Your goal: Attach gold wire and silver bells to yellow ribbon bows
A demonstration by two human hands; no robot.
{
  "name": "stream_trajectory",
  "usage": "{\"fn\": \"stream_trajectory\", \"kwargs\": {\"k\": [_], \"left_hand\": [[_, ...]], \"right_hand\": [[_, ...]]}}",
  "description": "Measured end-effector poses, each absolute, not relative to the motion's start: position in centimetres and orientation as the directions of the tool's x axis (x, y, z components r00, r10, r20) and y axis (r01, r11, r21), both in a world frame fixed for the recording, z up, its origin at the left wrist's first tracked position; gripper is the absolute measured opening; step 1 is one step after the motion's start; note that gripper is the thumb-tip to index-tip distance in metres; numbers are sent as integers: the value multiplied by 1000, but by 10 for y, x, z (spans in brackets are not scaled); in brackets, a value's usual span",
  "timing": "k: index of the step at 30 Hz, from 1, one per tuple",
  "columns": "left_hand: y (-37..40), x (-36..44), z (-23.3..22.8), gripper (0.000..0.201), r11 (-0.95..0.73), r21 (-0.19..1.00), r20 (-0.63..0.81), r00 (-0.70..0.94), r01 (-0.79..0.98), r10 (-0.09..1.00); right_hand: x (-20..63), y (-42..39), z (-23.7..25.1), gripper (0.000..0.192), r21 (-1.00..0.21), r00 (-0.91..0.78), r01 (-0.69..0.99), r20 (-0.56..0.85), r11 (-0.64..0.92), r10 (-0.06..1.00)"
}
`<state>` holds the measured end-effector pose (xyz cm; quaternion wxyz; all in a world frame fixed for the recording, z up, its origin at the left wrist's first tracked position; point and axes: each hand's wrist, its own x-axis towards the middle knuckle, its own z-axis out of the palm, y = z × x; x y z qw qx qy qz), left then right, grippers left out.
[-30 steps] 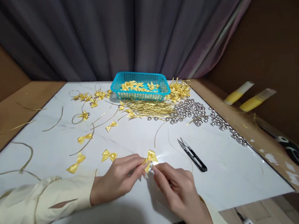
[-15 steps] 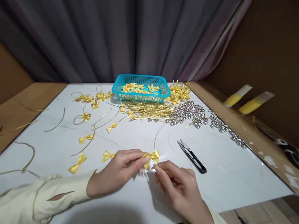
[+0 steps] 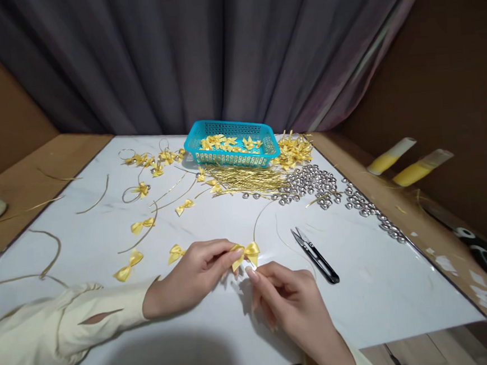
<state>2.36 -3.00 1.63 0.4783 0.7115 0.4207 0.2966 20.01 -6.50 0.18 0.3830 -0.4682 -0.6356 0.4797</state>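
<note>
Near the front middle of the white tabletop, my left hand (image 3: 206, 267) pinches a yellow ribbon bow (image 3: 251, 253) by its left loop. A thin cord (image 3: 254, 226) curves up and away from behind the bow. Just below it, my right hand (image 3: 292, 299) is closed, thumb against forefinger, on what looks like the lower end of this cord; its tip is mostly hidden by the fingers. Several more yellow bows (image 3: 128, 266) lie to the left. Black-handled thread snips (image 3: 316, 257) rest right of my hands, blades pointing away.
A turquoise basket (image 3: 233, 159) with bows stands at the back. Before it lies a bundle of gold cords (image 3: 245, 180), beside a spread of silver bells (image 3: 313, 181). Finished-looking bow loops (image 3: 140, 189) and loose cords (image 3: 97, 199) lie left. Two yellow-filled tubes (image 3: 422, 169) are at the right edge.
My right fingertips have moved slightly down and left from the bow. The bow stays in my left fingers, and the whole view has shifted a little.
</note>
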Motion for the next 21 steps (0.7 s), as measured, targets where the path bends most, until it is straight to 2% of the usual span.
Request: {"fn": "stream_trajectory", "kwargs": {"k": [5,17,21], "left_hand": [[-31,23,14,27,-269,898,75,482,348,873],[-31,22,12,24,-349,852,144,468,390,872],[-31,23,11,23,-347,856,148,460,384,876]], "right_hand": [[200,-61,11,27,-988,-334,146,-89,-42,938],[202,-61,12,26,-993,-389,48,-120,-110,913],[201,-60,12,31,-984,-373,78,-180,-162,910]]}}
